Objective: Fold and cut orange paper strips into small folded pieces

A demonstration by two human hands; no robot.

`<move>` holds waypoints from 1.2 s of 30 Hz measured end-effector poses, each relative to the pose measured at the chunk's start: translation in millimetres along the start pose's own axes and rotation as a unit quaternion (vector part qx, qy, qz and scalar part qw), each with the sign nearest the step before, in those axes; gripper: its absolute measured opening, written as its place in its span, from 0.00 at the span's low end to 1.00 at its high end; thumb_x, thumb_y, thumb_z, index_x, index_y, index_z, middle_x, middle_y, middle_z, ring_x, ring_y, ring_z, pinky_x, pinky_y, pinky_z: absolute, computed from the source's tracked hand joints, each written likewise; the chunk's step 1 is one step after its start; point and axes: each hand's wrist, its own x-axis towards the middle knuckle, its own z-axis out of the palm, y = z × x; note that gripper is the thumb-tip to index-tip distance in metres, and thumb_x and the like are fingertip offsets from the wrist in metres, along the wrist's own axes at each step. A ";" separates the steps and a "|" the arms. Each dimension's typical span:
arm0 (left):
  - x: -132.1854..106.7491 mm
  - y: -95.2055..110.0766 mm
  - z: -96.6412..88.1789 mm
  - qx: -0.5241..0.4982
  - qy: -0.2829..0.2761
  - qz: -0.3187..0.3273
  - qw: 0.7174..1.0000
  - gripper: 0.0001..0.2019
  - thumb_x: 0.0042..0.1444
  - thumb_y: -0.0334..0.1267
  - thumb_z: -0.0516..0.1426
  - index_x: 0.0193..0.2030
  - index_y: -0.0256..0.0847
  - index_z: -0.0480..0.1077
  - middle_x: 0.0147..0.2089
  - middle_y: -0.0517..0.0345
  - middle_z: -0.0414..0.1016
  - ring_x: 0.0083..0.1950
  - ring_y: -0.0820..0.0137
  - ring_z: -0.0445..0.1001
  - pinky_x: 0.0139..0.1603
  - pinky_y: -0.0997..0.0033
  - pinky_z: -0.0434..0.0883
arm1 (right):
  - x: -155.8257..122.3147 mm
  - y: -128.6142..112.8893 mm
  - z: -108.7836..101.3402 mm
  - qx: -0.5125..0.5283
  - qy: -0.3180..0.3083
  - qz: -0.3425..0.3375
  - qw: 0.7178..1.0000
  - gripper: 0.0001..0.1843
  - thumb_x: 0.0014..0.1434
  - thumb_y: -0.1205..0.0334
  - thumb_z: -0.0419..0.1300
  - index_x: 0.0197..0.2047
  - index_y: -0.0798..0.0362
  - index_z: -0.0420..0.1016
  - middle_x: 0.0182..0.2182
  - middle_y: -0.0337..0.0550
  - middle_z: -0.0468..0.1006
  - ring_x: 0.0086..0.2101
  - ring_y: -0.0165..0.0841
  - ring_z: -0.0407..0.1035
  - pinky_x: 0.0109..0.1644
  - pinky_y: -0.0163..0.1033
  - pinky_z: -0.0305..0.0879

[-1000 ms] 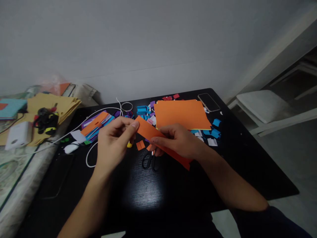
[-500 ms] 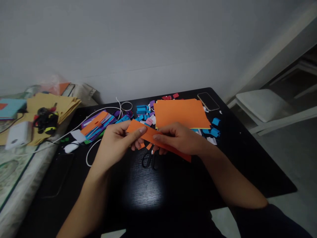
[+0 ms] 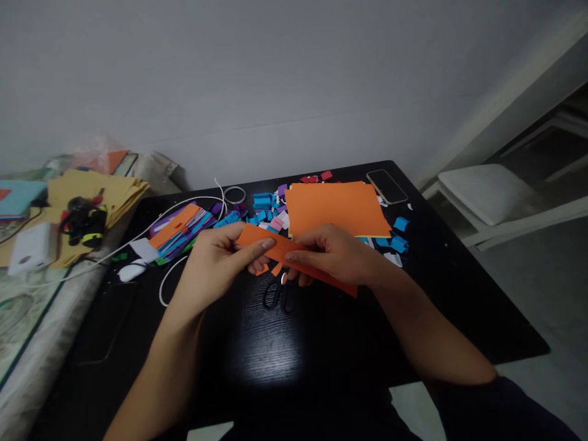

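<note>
Black surface [image 3: 349, 343]; orange sheet [image 3: 337, 208] toward its far side. Orange strip [image 3: 279, 246] in the air between both hands, long axis far-left to near-right. Right hand [image 3: 333, 254], curled, pinches its middle; left hand [image 3: 215, 260], equally closed, grips the far-left end. Black-handled scissors [image 3: 285, 299] nearer.

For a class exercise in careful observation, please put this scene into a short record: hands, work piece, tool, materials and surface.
Left hand: pinches the orange strip near its upper-left end
Right hand: grips the same strip farther along
Scissors: black handles showing, other end partly hidden by the right hand
Orange sheet: beyond the right hand, yellow edge beneath
Paper scraps: several colours, around the sheet
Table: black
</note>
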 end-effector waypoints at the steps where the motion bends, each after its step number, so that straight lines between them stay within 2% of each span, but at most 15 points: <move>1: 0.0 -0.1 -0.1 0.000 -0.001 0.000 1.000 0.09 0.59 0.42 0.68 0.31 0.41 0.80 0.23 0.59 0.79 0.23 0.71 0.76 0.25 0.74 0.76 | 0.0 0.0 0.1 0.005 -0.003 0.001 1.000 0.19 0.66 0.46 0.66 0.37 0.54 0.84 0.35 0.45 0.87 0.29 0.29 0.80 0.35 0.34 0.77; 6: 0.1 0.7 0.4 -0.014 -0.003 -0.008 1.000 0.09 0.58 0.41 0.68 0.30 0.41 0.79 0.22 0.60 0.78 0.22 0.72 0.75 0.23 0.75 0.74 | -0.2 -0.8 0.8 0.021 -0.013 0.015 1.000 0.21 0.64 0.43 0.67 0.37 0.55 0.84 0.35 0.46 0.87 0.30 0.31 0.81 0.36 0.35 0.79; 10: 2.0 -0.9 4.8 -0.074 -0.009 -0.025 0.997 0.09 0.60 0.41 0.67 0.31 0.40 0.79 0.22 0.60 0.78 0.22 0.73 0.74 0.24 0.75 0.73 | 0.2 -0.5 1.2 0.050 -0.009 0.008 0.999 0.21 0.64 0.43 0.67 0.37 0.55 0.83 0.34 0.45 0.87 0.29 0.29 0.81 0.36 0.34 0.79; 13: 3.4 -4.6 8.3 -0.115 -0.029 -0.056 0.991 0.09 0.55 0.41 0.69 0.29 0.39 0.80 0.23 0.57 0.80 0.21 0.72 0.75 0.23 0.74 0.74 | 1.3 0.2 1.7 0.069 0.000 0.005 0.998 0.21 0.63 0.43 0.68 0.37 0.55 0.83 0.33 0.45 0.87 0.28 0.30 0.81 0.36 0.35 0.79; 16: 3.6 -7.6 9.7 -0.106 -0.054 -0.082 0.990 0.09 0.53 0.40 0.71 0.26 0.38 0.81 0.23 0.55 0.81 0.21 0.70 0.77 0.23 0.73 0.76 | 3.0 1.1 2.6 0.093 0.003 -0.001 0.996 0.20 0.61 0.44 0.70 0.35 0.54 0.82 0.32 0.43 0.87 0.28 0.31 0.81 0.35 0.36 0.79; 20: 3.3 -6.9 9.5 -0.074 -0.054 -0.067 0.993 0.10 0.54 0.40 0.69 0.25 0.39 0.82 0.23 0.53 0.82 0.22 0.68 0.79 0.25 0.72 0.78 | 4.1 1.1 2.7 0.098 -0.001 0.005 0.995 0.20 0.61 0.44 0.70 0.35 0.55 0.82 0.31 0.42 0.87 0.29 0.30 0.81 0.36 0.35 0.80; 23: 3.7 -4.8 7.7 -0.058 -0.027 -0.055 0.996 0.11 0.55 0.39 0.68 0.24 0.40 0.82 0.22 0.53 0.82 0.21 0.68 0.78 0.24 0.73 0.77 | 3.1 0.2 0.8 0.082 -0.007 0.014 0.996 0.20 0.62 0.45 0.70 0.37 0.55 0.83 0.33 0.44 0.87 0.29 0.30 0.82 0.37 0.35 0.80; 28: 3.8 -4.7 3.8 -0.048 0.021 -0.034 0.998 0.12 0.58 0.37 0.67 0.23 0.40 0.80 0.22 0.55 0.81 0.22 0.70 0.78 0.26 0.73 0.76 | 2.1 -0.3 -0.7 0.086 0.006 0.013 0.996 0.19 0.61 0.46 0.71 0.32 0.55 0.82 0.33 0.45 0.87 0.28 0.30 0.81 0.35 0.35 0.80; 34: 4.0 -6.4 10.8 -0.059 -0.039 -0.033 0.997 0.12 0.58 0.41 0.68 0.25 0.39 0.80 0.23 0.56 0.80 0.22 0.70 0.77 0.25 0.74 0.75 | 3.8 -0.4 3.2 0.083 0.014 0.005 0.996 0.19 0.61 0.45 0.71 0.36 0.56 0.83 0.33 0.44 0.87 0.28 0.28 0.80 0.35 0.33 0.79; 36: 4.4 -6.6 12.6 -0.064 -0.043 -0.030 0.997 0.12 0.57 0.40 0.69 0.25 0.39 0.79 0.23 0.56 0.80 0.23 0.70 0.77 0.25 0.74 0.75 | 3.5 -0.8 3.0 0.079 0.016 0.004 0.997 0.19 0.61 0.45 0.70 0.37 0.56 0.83 0.33 0.43 0.87 0.28 0.29 0.80 0.36 0.33 0.79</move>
